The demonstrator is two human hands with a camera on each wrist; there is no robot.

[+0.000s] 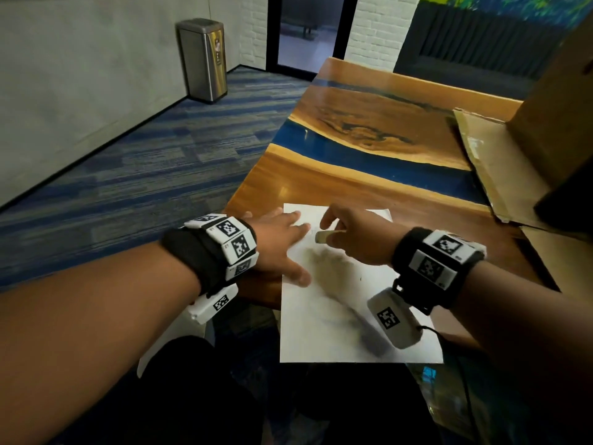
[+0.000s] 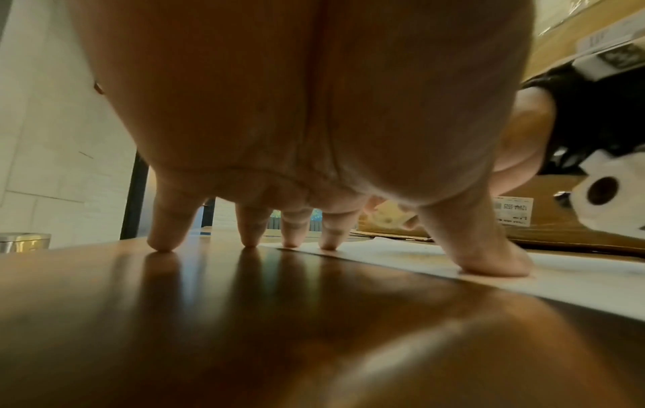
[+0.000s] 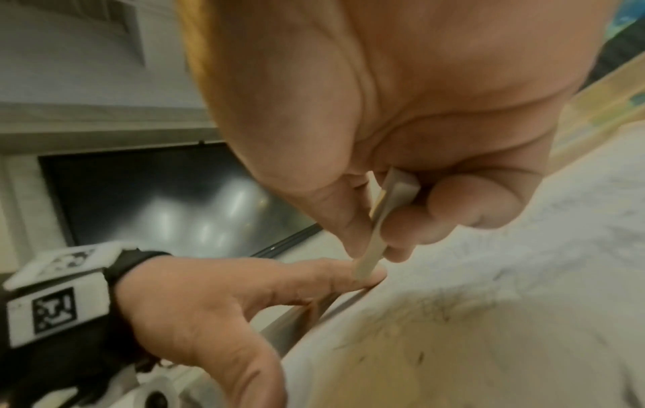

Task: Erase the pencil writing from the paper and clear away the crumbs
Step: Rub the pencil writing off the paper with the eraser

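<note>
— Eraser (image 1: pixel 322 236) sits in your right hand (image 1: pixel 353 239), pinched between thumb and fingers, long axis running down toward the paper (image 1: pixel 340 303), working end lowest. From the right wrist view that tip looks to be right at the sheet, though contact itself is too blurred to call.

— And my left hand (image 1: pixel 279 242)?

— Your left grip holds nothing: fingers straight and spread, thumb and the two nearest fingers pressing the sheet's left edge, the other two on the tabletop (image 1: pixel 353 136) just beside it. The index fingertip (image 3: pixel 363 273) lies right next to the eraser tip.

— Where is the writing from the eraser?

— Faint marks show on the far part of the sheet, just beside the tip; I cannot read them. Dark crumbs (image 3: pixel 418 356) lie on the nearer part, toward you.

— So which way do I rub?

— My guess: short strokes to the right, away from the left fingers, so the pinned edge keeps the sheet taut.
</note>
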